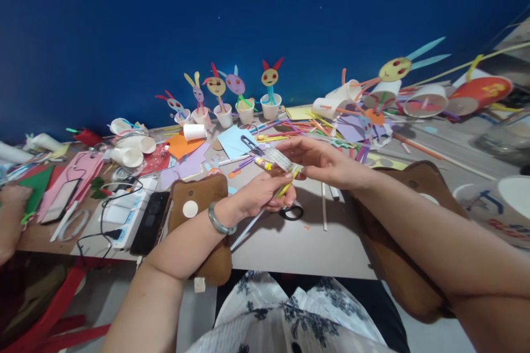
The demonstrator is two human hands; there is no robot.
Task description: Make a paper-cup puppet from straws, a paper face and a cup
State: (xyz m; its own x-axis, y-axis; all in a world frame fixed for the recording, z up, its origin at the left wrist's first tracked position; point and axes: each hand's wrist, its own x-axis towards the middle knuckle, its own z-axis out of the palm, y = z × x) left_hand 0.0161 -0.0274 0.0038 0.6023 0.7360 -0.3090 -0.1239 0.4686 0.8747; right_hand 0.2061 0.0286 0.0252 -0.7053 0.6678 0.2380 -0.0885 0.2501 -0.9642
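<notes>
My left hand [271, 190] is closed, its thumb and fingers round a yellow straw [285, 188]. A pale straw [247, 230] slants down from beneath that hand toward the table edge. Just above the thumb sits a small whitish, translucent piece [279, 158]; its kind is unclear. My right hand [325, 161] curls round the far side of this piece, fingertips near it and thumb close to the straw's upper end. Beside the left hand lies a yellow glue stick [262, 163]. A black ring-shaped handle [291, 213] shows on the table below the hands.
Paper-cup figures [271, 106] stand along the blue wall. Colored straws [290, 128] and a light-blue paper sheet [234, 142] cover the table's back. Brown cushions [199, 190] lie under both forearms. Left are a power strip [131, 215], a phone [149, 223] and another person's hand [15, 194].
</notes>
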